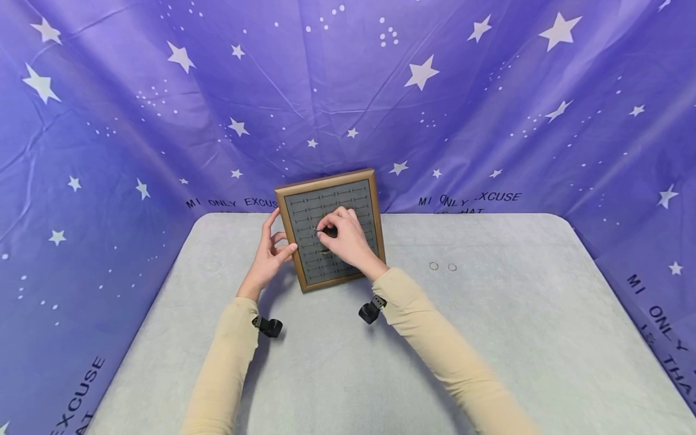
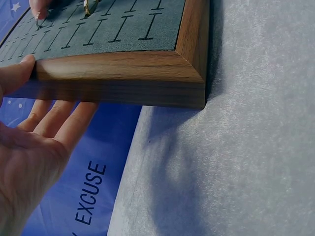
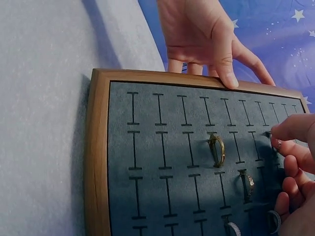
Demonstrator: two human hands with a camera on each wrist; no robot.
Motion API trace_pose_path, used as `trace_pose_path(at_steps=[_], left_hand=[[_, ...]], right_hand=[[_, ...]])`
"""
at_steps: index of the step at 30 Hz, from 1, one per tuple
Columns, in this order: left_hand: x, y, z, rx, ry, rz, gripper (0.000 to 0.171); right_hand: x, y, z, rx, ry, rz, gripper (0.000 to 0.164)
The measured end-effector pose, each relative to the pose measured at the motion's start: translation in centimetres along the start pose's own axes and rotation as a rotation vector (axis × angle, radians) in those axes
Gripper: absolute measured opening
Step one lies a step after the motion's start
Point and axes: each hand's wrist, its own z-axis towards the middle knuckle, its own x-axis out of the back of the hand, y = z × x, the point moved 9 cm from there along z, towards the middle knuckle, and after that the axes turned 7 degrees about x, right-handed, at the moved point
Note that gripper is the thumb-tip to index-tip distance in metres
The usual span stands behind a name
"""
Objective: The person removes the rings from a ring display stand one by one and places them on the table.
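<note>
A ring display tray [image 1: 326, 181], with a brown wooden frame and a dark grey slotted insert, stands tilted up on the table. My left hand [image 1: 266, 261] grips its left edge, thumb on the front of the frame and fingers behind. With thumb and index finger, my right hand [image 1: 348, 240] pinches a small ring [image 3: 274, 141] at a slot of the insert. Below it in the head view, a gold ring [image 3: 220, 150] sits upright in a slot. Another gold ring [image 3: 250, 185] and a silvery ring [image 3: 234, 229] stand in other slots. The right fingers partly hide the insert.
Two thin rings lie apart on the grey table [image 1: 489, 338] to the right: one ring [image 1: 433, 266] and a second ring [image 1: 452, 267]. A purple star-printed curtain [image 1: 348, 90] hangs behind the table and along both sides. Each wrist wears a small black camera [image 1: 372, 309].
</note>
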Motion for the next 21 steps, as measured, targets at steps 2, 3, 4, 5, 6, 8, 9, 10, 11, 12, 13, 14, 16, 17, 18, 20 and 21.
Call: trace_pose_path(at_steps=[2, 3, 4, 5, 6, 8, 9, 10, 11, 12, 13, 14, 16, 17, 18, 20, 21], left_hand=[[0.0, -0.1, 0.0, 0.002, 0.000, 0.005, 0.085], [0.0, -0.1, 0.0, 0.002, 0.001, 0.006, 0.085], [0.0, -0.1, 0.0, 0.004, 0.000, 0.006, 0.085], [0.0, -0.1, 0.0, 0.005, -0.001, 0.006, 0.085], [0.0, -0.1, 0.1, 0.007, -0.002, 0.007, 0.085], [-0.1, -0.1, 0.0, 0.009, -0.004, 0.009, 0.085], [-0.1, -0.1, 0.0, 0.010, -0.004, 0.008, 0.085], [-0.1, -0.1, 0.1, 0.011, -0.006, 0.005, 0.085], [-0.1, -0.1, 0.1, 0.012, -0.006, 0.006, 0.085], [-0.1, -0.1, 0.1, 0.013, -0.005, 0.006, 0.085], [-0.1, -0.1, 0.1, 0.012, -0.004, 0.002, 0.085], [-0.1, -0.1, 0.1, 0.012, -0.003, 0.002, 0.085], [0.0, -0.2, 0.1, 0.015, -0.001, -0.003, 0.085], [0.0, -0.2, 0.1, 0.016, 0.000, -0.003, 0.085], [0.0, -0.2, 0.0, 0.017, 0.001, -0.005, 0.085], [0.0, -0.3, 0.0, 0.021, 0.003, -0.009, 0.086], [0.0, -0.3, 0.0, 0.022, 0.002, -0.010, 0.086]], right_hand=[[0.1, 0.1, 0.0, -0.005, 0.011, 0.012, 0.004], [0.1, 0.1, 0.0, -0.006, 0.016, 0.017, 0.004], [0.1, 0.2, 0.0, -0.007, 0.019, 0.023, 0.004], [0.1, 0.2, -0.1, -0.007, 0.020, 0.027, 0.003], [0.2, 0.2, -0.1, -0.007, 0.021, 0.030, 0.003], [0.2, 0.2, -0.1, -0.005, 0.018, 0.037, 0.003], [0.2, 0.2, -0.1, -0.003, 0.016, 0.044, 0.003], [0.3, 0.3, -0.1, -0.003, 0.012, 0.058, 0.003], [0.4, 0.2, -0.2, -0.001, 0.011, 0.076, 0.003], [0.5, 0.2, -0.2, 0.000, 0.011, 0.098, 0.003], [0.5, 0.2, -0.2, 0.002, 0.010, 0.117, 0.003], [0.7, 0.2, -0.3, 0.000, 0.011, 0.141, 0.003], [0.9, 0.3, -0.4, -0.003, 0.013, 0.190, 0.004], [1.0, 0.3, -0.5, -0.004, 0.015, 0.206, 0.004], [1.1, 0.4, -0.5, -0.005, 0.018, 0.221, 0.004], [1.3, 0.6, -0.7, -0.008, 0.026, 0.245, 0.004], [1.4, 0.6, -0.8, -0.007, 0.033, 0.252, 0.004]])
